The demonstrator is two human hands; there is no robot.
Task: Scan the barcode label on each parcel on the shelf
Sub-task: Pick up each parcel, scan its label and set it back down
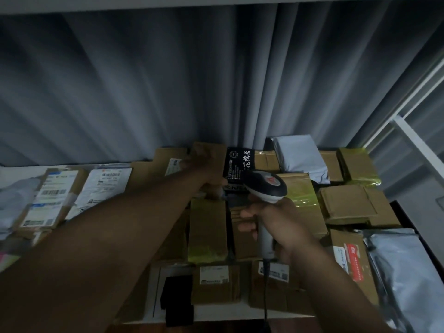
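head view: black parcel (237, 165), white lettering, tilted among brown boxes (207, 227).

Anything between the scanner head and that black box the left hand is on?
Nothing visible. The grey-and-black handheld barcode scanner in the right hand sits right beside the black printed box; the left hand holds the box's far edge, outside that gap.

Left hand (204, 164) blurred; parcel labels (50, 193) illegible.
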